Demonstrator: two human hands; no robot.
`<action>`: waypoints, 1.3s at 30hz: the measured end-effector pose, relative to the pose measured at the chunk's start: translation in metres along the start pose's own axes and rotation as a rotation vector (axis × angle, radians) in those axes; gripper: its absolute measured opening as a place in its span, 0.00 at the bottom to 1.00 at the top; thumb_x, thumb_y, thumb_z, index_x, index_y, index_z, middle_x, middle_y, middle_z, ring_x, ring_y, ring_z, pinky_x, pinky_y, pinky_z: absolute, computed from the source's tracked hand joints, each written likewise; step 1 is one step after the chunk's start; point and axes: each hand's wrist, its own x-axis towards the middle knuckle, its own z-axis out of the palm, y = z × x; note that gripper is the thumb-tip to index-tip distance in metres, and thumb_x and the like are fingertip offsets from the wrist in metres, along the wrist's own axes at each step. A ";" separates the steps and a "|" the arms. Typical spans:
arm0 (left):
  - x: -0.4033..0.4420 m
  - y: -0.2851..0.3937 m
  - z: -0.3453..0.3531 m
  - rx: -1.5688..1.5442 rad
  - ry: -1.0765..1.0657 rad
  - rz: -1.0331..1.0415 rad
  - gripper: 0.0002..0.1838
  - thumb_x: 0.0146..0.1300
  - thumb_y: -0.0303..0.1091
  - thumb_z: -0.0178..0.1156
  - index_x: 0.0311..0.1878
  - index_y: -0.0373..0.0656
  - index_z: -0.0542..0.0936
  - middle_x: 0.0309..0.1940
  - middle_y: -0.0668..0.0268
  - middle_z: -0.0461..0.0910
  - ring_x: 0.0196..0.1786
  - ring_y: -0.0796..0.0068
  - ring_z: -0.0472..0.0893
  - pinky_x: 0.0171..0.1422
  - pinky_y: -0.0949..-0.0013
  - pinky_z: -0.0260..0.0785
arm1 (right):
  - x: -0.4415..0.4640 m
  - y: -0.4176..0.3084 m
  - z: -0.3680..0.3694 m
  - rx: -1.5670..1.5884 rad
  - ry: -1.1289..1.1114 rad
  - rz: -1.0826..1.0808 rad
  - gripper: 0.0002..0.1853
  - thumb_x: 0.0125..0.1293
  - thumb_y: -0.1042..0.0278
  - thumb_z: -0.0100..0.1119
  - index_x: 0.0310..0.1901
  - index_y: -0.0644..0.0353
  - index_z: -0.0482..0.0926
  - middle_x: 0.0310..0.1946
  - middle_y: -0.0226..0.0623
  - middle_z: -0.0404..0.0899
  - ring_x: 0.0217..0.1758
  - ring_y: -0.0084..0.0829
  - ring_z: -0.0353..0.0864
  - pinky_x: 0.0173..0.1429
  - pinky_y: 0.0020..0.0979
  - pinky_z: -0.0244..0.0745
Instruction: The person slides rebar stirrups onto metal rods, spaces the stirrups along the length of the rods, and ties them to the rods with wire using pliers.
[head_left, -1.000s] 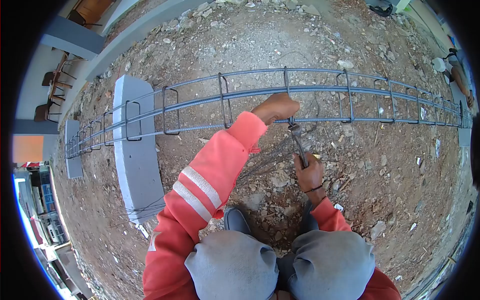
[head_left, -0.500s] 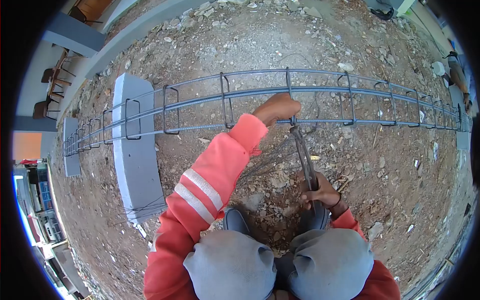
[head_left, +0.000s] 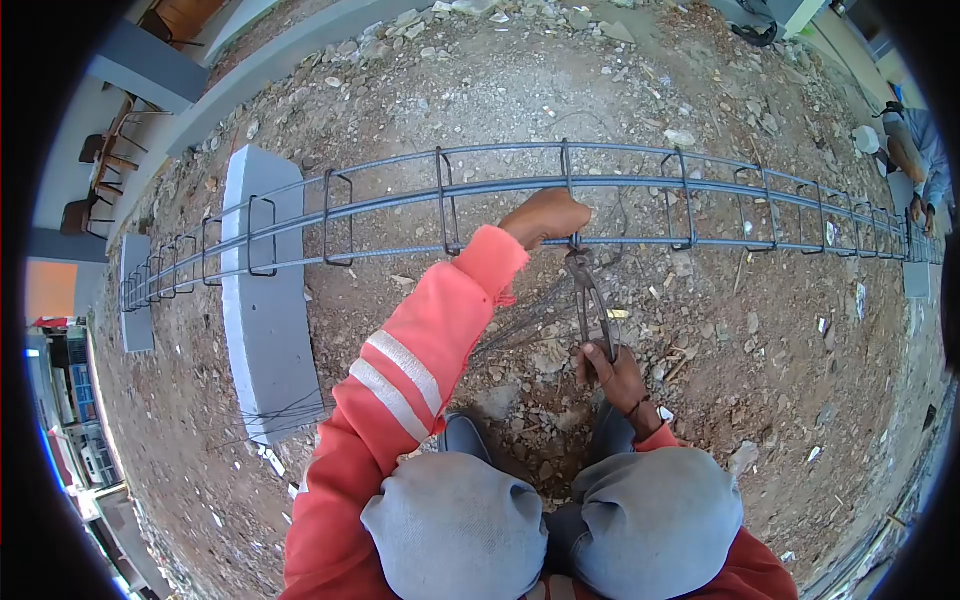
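Note:
A long rebar cage (head_left: 480, 186) of ribbed bars and rectangular stirrups runs crosswise in front of me. My left hand (head_left: 550, 216) is closed around its bars beside a stirrup near the middle. In my right hand (head_left: 616, 382) is a pair of long-handled pincers (head_left: 582, 285), their handles somewhat apart. The pincers' jaws point upward and meet the cage's lower bar just below my left hand. Whether they grip a wire there is too small to tell.
Grey concrete blocks (head_left: 262, 350) support the cage at left. Thin tie wires (head_left: 525, 325) lie on the stony ground beneath the cage, with more wires across the block's near end. At far right, another person's hands (head_left: 922, 212) are by the cage's end.
My right hand has moved up and slightly left along the pincers, and their handles have spread apart. My left hand stays at the cage. At far right, more of the other person shows.

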 end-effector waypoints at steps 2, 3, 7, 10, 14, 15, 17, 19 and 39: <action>0.001 0.002 0.002 -0.020 0.045 0.000 0.15 0.49 0.35 0.63 0.34 0.30 0.81 0.33 0.55 0.78 0.36 0.66 0.73 0.34 0.54 0.63 | -0.007 -0.012 -0.007 -0.374 0.194 -0.053 0.23 0.72 0.51 0.52 0.26 0.61 0.78 0.14 0.30 0.74 0.22 0.25 0.77 0.30 0.31 0.69; -0.001 0.004 0.002 -0.016 0.041 0.000 0.15 0.49 0.35 0.63 0.34 0.30 0.81 0.33 0.55 0.78 0.36 0.66 0.73 0.34 0.54 0.63 | -0.010 -0.016 -0.010 -0.558 0.294 -0.079 0.24 0.74 0.50 0.50 0.24 0.59 0.77 0.13 0.27 0.73 0.22 0.21 0.76 0.29 0.28 0.69; -0.017 0.019 -0.005 -0.002 -0.012 -0.059 0.15 0.48 0.35 0.63 0.33 0.30 0.81 0.32 0.57 0.76 0.35 0.66 0.70 0.32 0.54 0.61 | -0.011 0.003 -0.005 -0.377 0.073 -0.123 0.20 0.64 0.57 0.65 0.21 0.60 0.74 0.11 0.28 0.71 0.15 0.26 0.72 0.20 0.29 0.65; -0.007 0.009 -0.001 0.018 -0.016 -0.065 0.14 0.49 0.34 0.63 0.32 0.31 0.81 0.32 0.57 0.76 0.35 0.66 0.70 0.32 0.54 0.60 | -0.017 -0.009 0.006 0.263 -0.300 0.054 0.16 0.59 0.61 0.69 0.28 0.61 0.73 0.11 0.27 0.68 0.12 0.26 0.69 0.16 0.27 0.63; -0.001 0.000 0.001 -0.022 0.008 0.011 0.12 0.48 0.34 0.62 0.29 0.32 0.81 0.32 0.57 0.77 0.35 0.67 0.70 0.32 0.55 0.60 | -0.014 0.000 0.004 0.821 -0.695 0.213 0.15 0.58 0.62 0.67 0.38 0.60 0.72 0.16 0.29 0.70 0.15 0.24 0.72 0.17 0.25 0.66; -0.003 0.002 0.000 -0.026 0.007 0.008 0.12 0.48 0.34 0.62 0.29 0.32 0.81 0.32 0.57 0.77 0.35 0.67 0.70 0.32 0.55 0.60 | -0.015 0.003 0.003 0.966 -0.790 0.259 0.16 0.58 0.62 0.67 0.40 0.59 0.72 0.17 0.29 0.70 0.16 0.23 0.73 0.18 0.24 0.66; -0.002 0.007 -0.003 -0.018 -0.005 -0.053 0.12 0.48 0.33 0.61 0.29 0.30 0.80 0.32 0.55 0.78 0.36 0.67 0.71 0.35 0.56 0.63 | -0.019 0.013 -0.004 0.773 -0.616 0.190 0.16 0.59 0.60 0.65 0.41 0.62 0.73 0.24 0.37 0.75 0.20 0.29 0.77 0.21 0.31 0.70; -0.006 0.008 -0.001 -0.023 0.020 -0.049 0.13 0.48 0.33 0.61 0.30 0.29 0.80 0.33 0.54 0.79 0.38 0.66 0.72 0.37 0.57 0.64 | -0.030 0.027 -0.006 -0.362 0.248 -0.328 0.16 0.62 0.61 0.58 0.43 0.67 0.75 0.29 0.48 0.79 0.24 0.42 0.80 0.29 0.40 0.73; 0.001 0.005 -0.002 -0.058 -0.075 0.009 0.12 0.46 0.31 0.60 0.31 0.33 0.84 0.36 0.53 0.81 0.42 0.63 0.77 0.45 0.57 0.67 | -0.028 0.010 0.001 0.989 -0.879 0.197 0.17 0.62 0.55 0.67 0.34 0.59 0.71 0.14 0.26 0.66 0.14 0.20 0.69 0.17 0.25 0.66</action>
